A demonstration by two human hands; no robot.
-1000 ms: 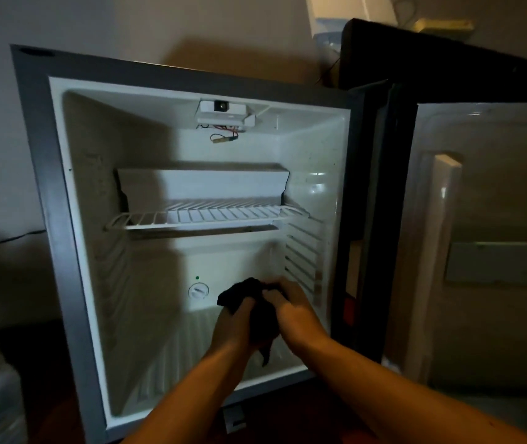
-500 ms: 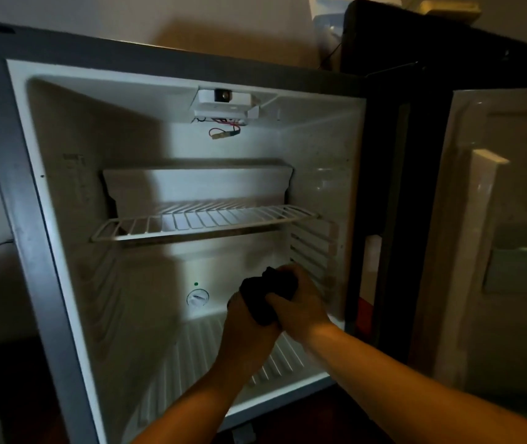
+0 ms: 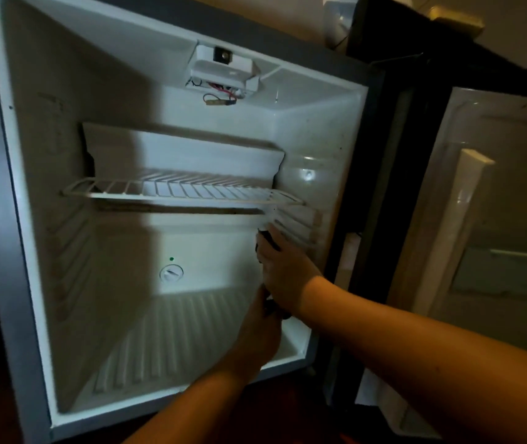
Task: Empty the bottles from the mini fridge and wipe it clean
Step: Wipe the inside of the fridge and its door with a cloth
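My right hand [image 3: 288, 274] is pressed flat against the ribbed right inner wall of the white, grey-framed mini fridge [image 3: 172, 155], just below the white wire shelf [image 3: 179, 191], with a dark cloth [image 3: 267, 240] trapped under its fingers; only the cloth's upper edge and a scrap under my wrist show. My left hand [image 3: 260, 334] sits just below and nearer, touching the right one, its fingers curled around the cloth's lower end, though I cannot tell how tightly. The fridge stands empty, with no bottles on the shelf or the ribbed floor. A round white dial [image 3: 171, 273] with a small green light above it sits low on the far wall, and a white lamp housing [image 3: 222, 70] with loose red wires hangs from the ceiling. The open door [image 3: 493, 219] swings out on the right.
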